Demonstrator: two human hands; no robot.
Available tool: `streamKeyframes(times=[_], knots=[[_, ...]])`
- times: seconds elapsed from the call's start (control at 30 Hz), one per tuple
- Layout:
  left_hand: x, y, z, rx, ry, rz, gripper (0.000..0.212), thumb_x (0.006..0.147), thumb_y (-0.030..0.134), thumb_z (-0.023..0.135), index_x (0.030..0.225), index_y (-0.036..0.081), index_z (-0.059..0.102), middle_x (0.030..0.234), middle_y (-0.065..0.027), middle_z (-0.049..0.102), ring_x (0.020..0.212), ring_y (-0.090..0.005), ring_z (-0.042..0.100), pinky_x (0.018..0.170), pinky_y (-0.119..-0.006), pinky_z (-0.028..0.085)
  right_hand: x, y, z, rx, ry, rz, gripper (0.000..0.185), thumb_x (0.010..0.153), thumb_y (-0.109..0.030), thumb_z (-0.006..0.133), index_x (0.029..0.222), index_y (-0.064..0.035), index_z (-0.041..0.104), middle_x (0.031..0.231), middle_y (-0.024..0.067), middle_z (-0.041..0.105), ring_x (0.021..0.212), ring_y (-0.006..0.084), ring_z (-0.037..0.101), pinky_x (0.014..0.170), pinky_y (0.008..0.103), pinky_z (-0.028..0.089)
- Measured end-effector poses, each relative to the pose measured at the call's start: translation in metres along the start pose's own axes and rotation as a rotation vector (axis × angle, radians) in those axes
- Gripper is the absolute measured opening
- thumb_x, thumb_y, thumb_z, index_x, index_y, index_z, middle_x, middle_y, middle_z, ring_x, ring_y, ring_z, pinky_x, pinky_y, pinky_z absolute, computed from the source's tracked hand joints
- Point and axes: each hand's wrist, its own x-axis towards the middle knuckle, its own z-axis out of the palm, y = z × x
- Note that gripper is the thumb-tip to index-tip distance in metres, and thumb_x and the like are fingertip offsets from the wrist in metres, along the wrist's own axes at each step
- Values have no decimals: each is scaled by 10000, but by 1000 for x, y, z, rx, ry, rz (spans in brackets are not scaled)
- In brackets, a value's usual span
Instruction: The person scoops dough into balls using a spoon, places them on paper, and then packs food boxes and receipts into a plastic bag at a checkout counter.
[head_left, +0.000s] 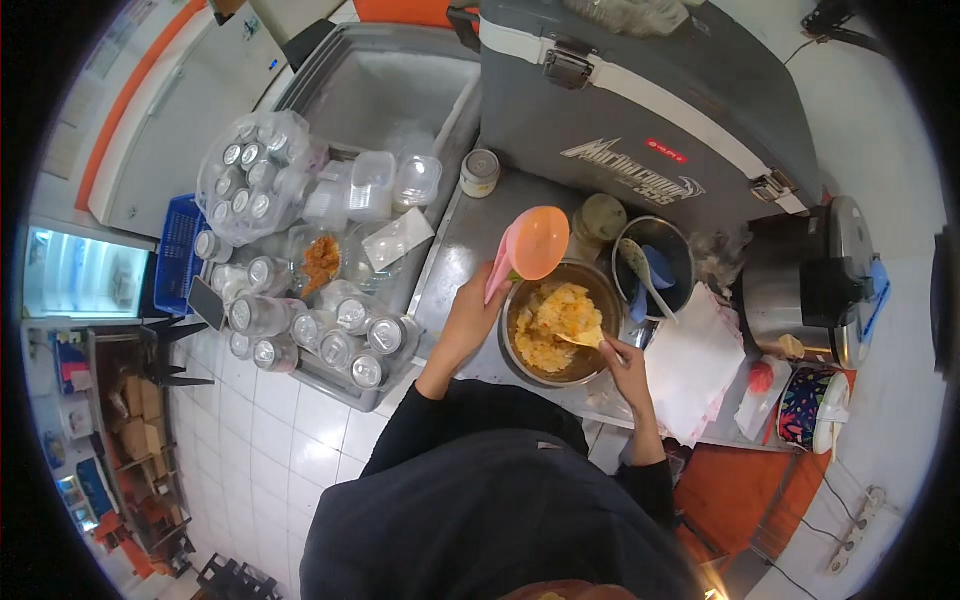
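My left hand (472, 311) grips the handles of nested plastic ladle-like scoops, pink with an orange bowl (538, 238) on top. They are held at the upper left rim of a round metal bowl (512, 358). Yellow-orange rice (568, 309) fills much of that bowl. In my right hand (627, 375) is a yellowish spoon (583, 337), its head resting on the rice. Beside the bowl stands a dark metal pot (681, 246) with a speckled rice paddle (637, 262) and blue utensils (658, 268) in it. A lidded jar (602, 217) stands behind the bowl.
White wrapping paper (690, 360) lies at the right, before a large rice cooker (787, 277). A grey cool box (630, 112) stands behind. On the left are several clear cans (341, 349), plastic containers (371, 184), and a tub of orange-brown food (321, 262). A capped can (480, 172) stands near the box.
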Motion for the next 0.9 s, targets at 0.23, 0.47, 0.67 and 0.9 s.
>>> streamKeyframes(times=[0.23,0.47,0.67,0.9], knots=[[-33,-15,32,325,-221,-1,289,898,197,531,1058,-42,509,832,-253,617,792,-447,592,670,-469,481,2,-59,-47,-409,-35,-2,353,901,-325,574,1082,-35,661,974,140,689,791,217,661,698,292,488],[-31,-17,53,-187,-583,-439,264,930,197,480,998,-58,491,629,-144,574,434,-206,577,404,-329,470,-30,-87,28,-1491,258,-457,524,800,-141,532,1317,-75,478,869,47,602,720,176,607,621,345,461],[-39,-43,42,-434,-519,-531,263,942,186,471,1083,-34,446,720,-93,569,462,-183,576,399,-291,483,-45,-112,12,-1379,272,-511,558,760,-100,546,1309,-34,467,884,32,546,722,156,568,614,312,452],[-24,-51,18,20,-320,-73,313,898,183,548,1115,-40,571,1127,-212,521,1143,-328,487,993,-362,352,-27,-111,-37,-1219,-18,-240,276,726,-94,604,1000,-61,612,796,106,643,678,266,665,563,382,493]])
